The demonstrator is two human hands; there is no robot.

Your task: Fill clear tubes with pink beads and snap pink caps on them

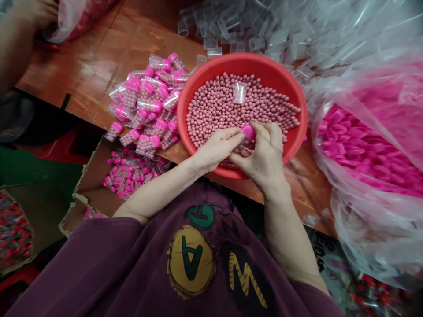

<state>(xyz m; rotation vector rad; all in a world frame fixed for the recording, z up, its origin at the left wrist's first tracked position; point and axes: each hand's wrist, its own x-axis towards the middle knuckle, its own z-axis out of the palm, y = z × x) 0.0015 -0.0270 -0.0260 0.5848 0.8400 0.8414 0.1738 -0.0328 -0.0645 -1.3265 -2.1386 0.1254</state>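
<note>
Over the near side of a red basin (pixel 300 132), my left hand (pixel 214 149) and my right hand (pixel 267 154) meet at a small bright pink cap (pixel 247 131). The fingers of my left hand pinch it from the left. My right hand's fingertips close on it from the other side. Whether a clear tube sits under the cap is hidden by my fingers. Small pale pink beads (pixel 218 103) fill the basin's bottom. On top of them rests one clear plastic tube (pixel 239 93) with beads inside.
Left of the basin lies a pile of pink-capped, bead-filled bottles (pixel 148 105); more fill a cardboard box (pixel 94 176) below. Clear tubes (pixel 228 28) spread behind. A plastic bag (pixel 373 141) of pink caps stands right. Another person's arm (pixel 15 48) reaches in at upper left.
</note>
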